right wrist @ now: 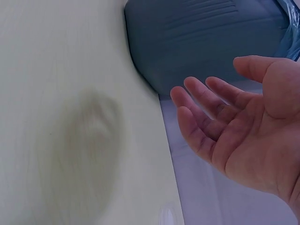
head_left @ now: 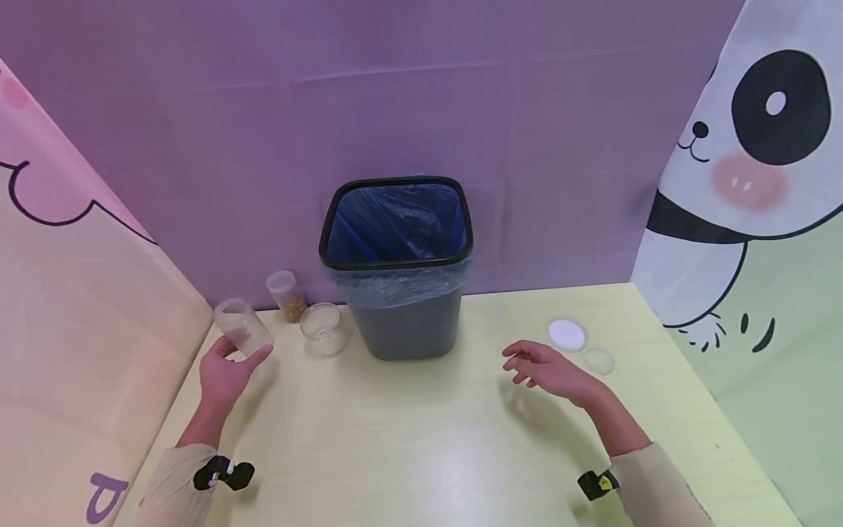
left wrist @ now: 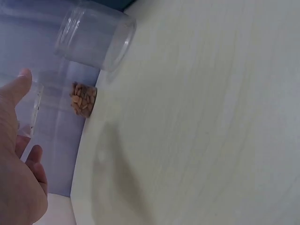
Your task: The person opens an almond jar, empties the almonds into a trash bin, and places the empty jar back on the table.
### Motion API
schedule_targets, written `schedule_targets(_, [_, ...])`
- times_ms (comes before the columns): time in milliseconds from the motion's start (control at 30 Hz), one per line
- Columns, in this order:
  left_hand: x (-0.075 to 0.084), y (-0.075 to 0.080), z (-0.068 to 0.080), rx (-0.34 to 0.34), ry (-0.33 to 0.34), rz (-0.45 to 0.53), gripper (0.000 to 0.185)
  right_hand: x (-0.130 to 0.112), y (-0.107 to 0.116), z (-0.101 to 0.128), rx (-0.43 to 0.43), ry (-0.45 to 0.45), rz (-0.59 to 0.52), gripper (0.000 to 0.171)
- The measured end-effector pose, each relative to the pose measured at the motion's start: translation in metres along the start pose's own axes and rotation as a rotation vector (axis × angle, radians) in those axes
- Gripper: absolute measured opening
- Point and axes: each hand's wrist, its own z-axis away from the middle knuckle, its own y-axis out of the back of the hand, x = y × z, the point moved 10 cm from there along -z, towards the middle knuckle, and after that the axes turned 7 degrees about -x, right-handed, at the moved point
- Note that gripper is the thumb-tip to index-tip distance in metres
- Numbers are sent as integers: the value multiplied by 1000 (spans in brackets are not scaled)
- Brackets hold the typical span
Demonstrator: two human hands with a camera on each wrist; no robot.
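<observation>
left hand (head_left: 224, 373): at about 9 o'clock on the bench (head_left: 421, 454), its grip curled round an empty clear jar (head_left: 242, 328), thumb on one side and fingers on the other, the jar lifted and tilted.
jar risk: the plastic looks smooth and the hold sits low on the body, so it could slip or twist out if the fingers loosen.
small jar (head_left: 287, 295): stands at about 10 o'clock against the purple wall, with brown pieces in its bottom; a sideways swing of the left hand could knock it over and scatter them.
short jar (head_left: 323, 329): open, just left of the bin; it stands close to the held jar and could be bumped.
bin (head_left: 398, 263): at 12 o'clock, lined with a blue bag; the liner hangs loose over the rim and could catch a passing jar.
right hand (head_left: 546, 369): at about 2 o'clock, grip slack and empty, fingers spread above the bench.
lids (head_left: 568, 334): two round ones lie just beyond the right hand; a careless sweep could push them towards the edge.
</observation>
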Motion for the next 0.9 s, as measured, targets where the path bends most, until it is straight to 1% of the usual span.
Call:
schedule_targets(100, [-3,0,-1,-6,-3,-15,61,-2,-3,0,-10,3,1,32])
schedule_targets(200, [-5,-2,-2,-29,-1,-30,64,-1,-4,0,-11,10,4,32])
schedule_targets(433, [-17,-12,-7,-113,50,-85,70,13,-8,1,-19,-9,-7,35])
schedule_targets(567, [-21,-16,-12,-150,66,-94,72,17,-9,2,-17,4,-15,37])
schedule_targets(733, [-22,-22,-17,-183,75,-104,69,22,-12,3,-26,-4,-27,37])
schedule_targets(900, [-28,-27,-19,-200,79,-132,66,26,-16,2,-35,-2,-36,37])
